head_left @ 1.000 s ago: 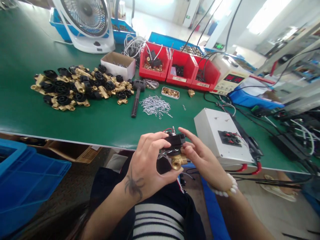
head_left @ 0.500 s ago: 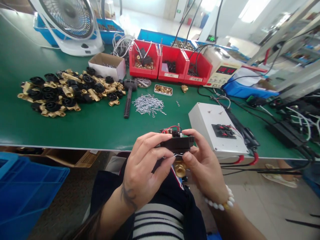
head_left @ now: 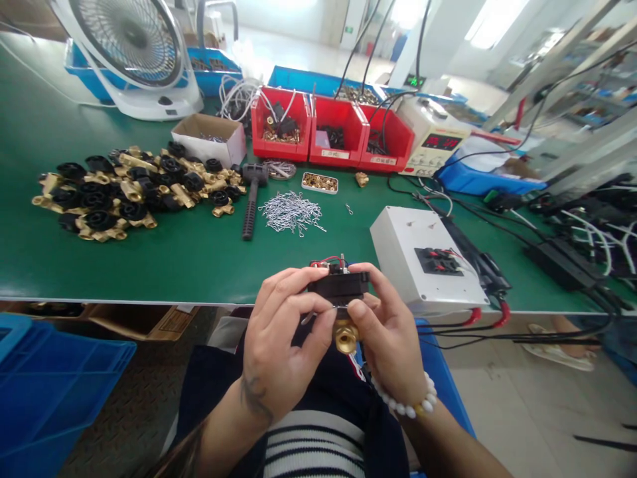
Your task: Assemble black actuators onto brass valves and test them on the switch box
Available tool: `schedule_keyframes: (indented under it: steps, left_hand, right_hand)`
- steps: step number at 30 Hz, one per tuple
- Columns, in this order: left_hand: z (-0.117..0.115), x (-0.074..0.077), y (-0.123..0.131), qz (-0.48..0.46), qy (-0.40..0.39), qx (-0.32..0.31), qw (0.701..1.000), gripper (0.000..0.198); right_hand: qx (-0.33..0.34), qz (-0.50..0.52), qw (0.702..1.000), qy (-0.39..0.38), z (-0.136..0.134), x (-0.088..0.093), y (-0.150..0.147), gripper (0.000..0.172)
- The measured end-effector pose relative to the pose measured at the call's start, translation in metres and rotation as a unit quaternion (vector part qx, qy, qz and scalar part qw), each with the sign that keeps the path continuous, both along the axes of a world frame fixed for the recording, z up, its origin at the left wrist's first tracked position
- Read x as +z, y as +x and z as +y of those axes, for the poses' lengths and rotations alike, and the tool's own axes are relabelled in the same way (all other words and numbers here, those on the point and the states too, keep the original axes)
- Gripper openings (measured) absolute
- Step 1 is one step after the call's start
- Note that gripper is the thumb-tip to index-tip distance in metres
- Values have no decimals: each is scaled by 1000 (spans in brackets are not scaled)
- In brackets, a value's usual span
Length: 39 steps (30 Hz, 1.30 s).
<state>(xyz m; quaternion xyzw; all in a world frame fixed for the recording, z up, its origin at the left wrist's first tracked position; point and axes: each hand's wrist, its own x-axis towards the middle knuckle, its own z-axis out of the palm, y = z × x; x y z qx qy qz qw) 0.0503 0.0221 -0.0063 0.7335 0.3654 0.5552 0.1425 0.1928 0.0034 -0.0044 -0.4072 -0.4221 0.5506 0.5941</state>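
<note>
Left hand [head_left: 286, 338], right hand [head_left: 393, 342], both sets of fingers holding black-and-brass unit [head_left: 338, 287], near desk [head_left: 199, 272] edge, wire clips [head_left: 292, 214] farther off

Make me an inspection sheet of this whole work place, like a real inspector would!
Surface: green table, holding parts, tools and boxes.
Job's things: black housing above a brass fitting, held off the table.
Clutter: heap of black-and-brass fittings, black mallet, pile of wire clips.
Hands: right hand grips the housing; left hand seems to pinch a thin metal piece beside it.
Cables: white cables bunched behind the white carton; black cables tangled at right.
Surroundings: white fan, red bins, blue crate.
</note>
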Motion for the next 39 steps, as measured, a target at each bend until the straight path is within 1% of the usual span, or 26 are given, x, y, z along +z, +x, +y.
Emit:
schedule_keyframes:
  steps: [3,4,5,6,7,8,9,10,11,12,13,14,15,16,17,18,19,21,23,24,27,31,34,36,38,39]
  left_hand:
    - [0,-4,-1,-13,-11,-10,1000,15]
    - [0,-6,-1,-36,-19,-20,999,16]
    - [0,-8,-2,-78,-34,-33,996,20]
    - [1,-10,-2,-139,-66,-52,987,26]
    - [1,-12,-2,-210,-119,-84,967,32]
    - [2,-13,-1,-279,-194,-130,932,37]
    - [4,-13,-1,-334,-280,-180,882,40]
    - [5,-13,-1,-370,-363,-227,825,43]
    - [6,-12,0,-390,-430,-261,772,44]
    - [7,-11,0,-402,-474,-272,735,45]
    - [8,-9,0,-414,-497,-264,715,47]
    - [8,-7,1,-427,-505,-248,708,50]
    - [7,-5,1,-438,-508,-234,704,53]
    - [7,-3,1,-446,-511,-228,698,55]
    - [6,-1,1,-453,-515,-227,691,57]
    - [5,1,0,-458,-519,-231,684,57]
    - [4,3,0,-461,-523,-235,677,56]
    - [3,6,-2,-464,-526,-239,671,52]
    - [2,7,-4,-463,-528,-249,667,49]
    - [2,8,-5,-463,-529,-254,664,48]
    - [0,8,-7,-466,-525,-273,658,40]
    - [-4,9,-7,-468,-524,-293,648,34]
    - [-7,11,-7,-477,-529,-279,644,35]
    - [-8,11,-6,-479,-534,-265,645,40]
    - [-9,10,-5,-473,-538,-249,652,47]
    - [-9,10,-4,-465,-537,-240,662,51]
  right_hand:
    - [3,7,1000,-2,3,-1,-1,31]
    - [6,6,1000,0,3,-1,-1,31]
    - [9,3,1000,3,3,0,-1,32]
    - [10,-1,1000,9,3,1,-2,34]
    - [11,-11,1000,15,2,3,-2,36]
    - [14,-33,999,19,1,7,-1,37]
    - [20,-72,997,22,0,11,0,39]
    - [30,-133,990,24,1,17,3,42]
    - [40,-214,976,26,3,24,8,46]
    - [43,-308,950,29,7,32,15,50]
    - [30,-405,913,37,14,40,26,55]
    - [-4,-493,868,48,25,48,39,59]
    - [-62,-567,819,61,38,55,55,63]
    - [-137,-622,768,73,54,60,73,61]
    - [-185,-665,720,68,71,64,92,57]
    - [-204,-690,693,50,89,65,111,54]
    - [-192,-693,695,10,105,65,128,46]
    - [-119,-631,762,-87,131,61,155,28]
    - [-72,-586,797,-130,144,53,171,17]
    - [-65,-574,805,-135,147,49,175,15]
    - [-85,-560,814,-127,148,36,177,13]
    - [-113,-561,813,-113,147,25,176,12]
    - [-125,-575,802,-104,145,25,173,15]
    - [-133,-589,791,-98,143,27,170,16]
    - [-139,-599,783,-93,141,29,167,16]
    - [-141,-601,781,-93,140,30,166,16]
